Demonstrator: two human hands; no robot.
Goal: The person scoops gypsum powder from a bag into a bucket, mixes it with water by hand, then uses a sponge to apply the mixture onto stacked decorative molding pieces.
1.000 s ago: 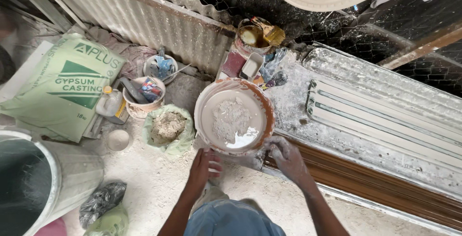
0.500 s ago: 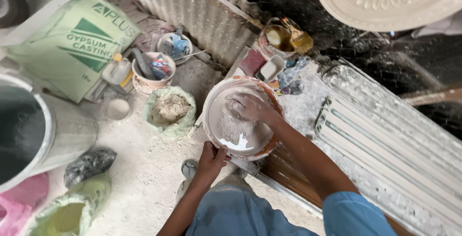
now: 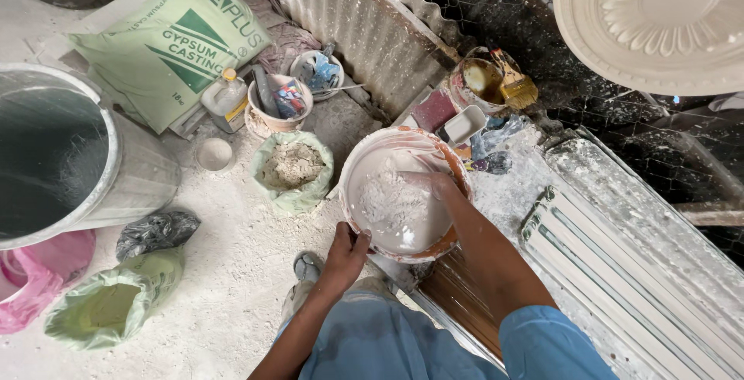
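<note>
- Grey metal drum (image 3: 93, 171): stands on the floor at the far left edge of the view; a pink bag (image 3: 35, 279) and a green bag (image 3: 116, 302) lie below it.
- Green printed sack (image 3: 174, 43): lies flat on the floor at upper left, against the corrugated sheet (image 3: 349, 15).
- Open green bag of powder (image 3: 293, 169): sits on the floor just left of the mixing bowl, apart from it.
- Left hand (image 3: 346, 254): fingers closed over the near rim of the mixing bowl, gripping it to hold it steady.
- Mixing bowl (image 3: 364, 163): round, orange-rimmed, coated white; it rests at the left end of the splattered workbench (image 3: 511, 194), overhanging the floor. It holds white plaster (image 3: 391, 202), part lumpy powder, part wet.
- Right hand (image 3: 434, 184): reaches down into the bowl from the far side, fingers in contact with the plaster; whether they are spread or curled cannot be told, as plaster covers them.
- Step in hand, as judged: hand-mixing of the plaster, with dry lumps not yet worked in.
- Next move calls for: a firm rim grip while the right hand breaks lumps against the bowl wall.
- White ribbed moulding (image 3: 628, 271): lies along the workbench at right.
</note>
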